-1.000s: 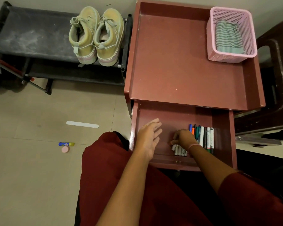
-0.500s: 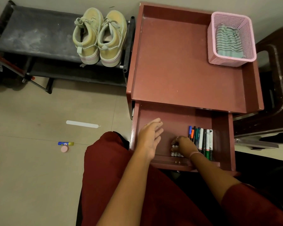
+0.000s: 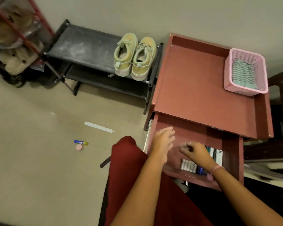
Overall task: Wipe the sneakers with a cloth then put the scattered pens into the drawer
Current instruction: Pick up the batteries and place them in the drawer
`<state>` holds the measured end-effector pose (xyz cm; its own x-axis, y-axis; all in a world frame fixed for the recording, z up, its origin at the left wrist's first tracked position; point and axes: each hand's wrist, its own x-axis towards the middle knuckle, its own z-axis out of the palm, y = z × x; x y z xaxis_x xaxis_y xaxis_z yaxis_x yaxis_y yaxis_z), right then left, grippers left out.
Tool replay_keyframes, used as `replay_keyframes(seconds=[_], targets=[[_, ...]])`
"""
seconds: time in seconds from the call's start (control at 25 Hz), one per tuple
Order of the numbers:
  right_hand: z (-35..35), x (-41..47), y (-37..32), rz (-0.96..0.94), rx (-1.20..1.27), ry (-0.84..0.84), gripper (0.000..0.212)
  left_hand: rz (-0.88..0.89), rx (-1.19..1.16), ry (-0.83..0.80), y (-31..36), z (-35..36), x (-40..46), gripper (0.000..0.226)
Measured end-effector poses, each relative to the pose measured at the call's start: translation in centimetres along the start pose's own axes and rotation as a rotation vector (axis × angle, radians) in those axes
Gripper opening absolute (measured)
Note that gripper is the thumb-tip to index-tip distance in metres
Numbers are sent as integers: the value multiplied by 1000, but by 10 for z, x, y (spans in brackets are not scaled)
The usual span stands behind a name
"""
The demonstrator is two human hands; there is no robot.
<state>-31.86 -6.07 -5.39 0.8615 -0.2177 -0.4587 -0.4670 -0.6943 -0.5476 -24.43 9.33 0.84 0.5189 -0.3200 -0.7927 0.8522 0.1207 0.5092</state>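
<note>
— Beige floor tiles [image 3: 39, 168] fill the left of the scene, up to a plain wall at the far side. What stands against that wall?

— At far left a black shoe rack [image 3: 82, 46], with the pair of pale green sneakers [image 3: 134, 56] side by side at the right end of its top shelf, heels toward the near side. Just right of it stands the red bench [image 3: 199, 88] with a raised rim. In its far right corner sits a pink basket [image 3: 261, 74] holding the striped cloth [image 3: 243, 74].

— And the drawer?

— The drawer [image 3: 191, 134] is pulled out from under the bench toward the person. The pens [image 3: 216, 154] lie together along its near right part, partly hidden under the right forearm; a row of white caps or ends shows at the near edge.

— What are the hands doing?

— The left hand [image 3: 162, 141] hangs over the drawer's left side, its fingers relaxed and loosely spread, holding nothing. The right hand [image 3: 194, 150] is over the middle of the drawer, just left of the pens, fingers curled in toward the palm. Whether they pinch anything cannot be told. A pink band sits on that wrist.

— Anything on the floor?

— A white strip [image 3: 98, 127] lies left of the drawer. Nearer and further left are a small blue and yellow tube [image 3: 81, 142] and a round pink object [image 3: 79, 147] touching it. The person's dark red garment [image 3: 129, 176] covers the near middle.
</note>
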Motion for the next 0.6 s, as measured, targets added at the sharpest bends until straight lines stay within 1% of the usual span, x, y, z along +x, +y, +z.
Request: replay_keyframes(seconds=[0.08,0.16,0.24,0.28,0.36,0.44,0.52,0.6], targets=[[-8,0,-41,-77,42,27,15,38,-74,9,12,-11,-9,30],[-11,1,-88,-178,62,20,13,88,-191,18,26,-30,-21,25],[-7,5,-135,-273,60,-3,13,176,-299,34,41,-59,-34,20],[-2,9,-157,-311,67,-22,13,228,-338,67,49,-77,-38,18],[14,21,-201,-364,102,-72,13,328,-392,194,64,-122,-42,18],[39,39,-246,-404,117,-122,8,406,-460,350,77,-178,-41,18],[69,57,-290,-442,116,-173,11,441,-498,477,85,-233,-35,15],[109,78,-324,-423,164,-241,12,426,-479,583,84,-282,-25,13]])
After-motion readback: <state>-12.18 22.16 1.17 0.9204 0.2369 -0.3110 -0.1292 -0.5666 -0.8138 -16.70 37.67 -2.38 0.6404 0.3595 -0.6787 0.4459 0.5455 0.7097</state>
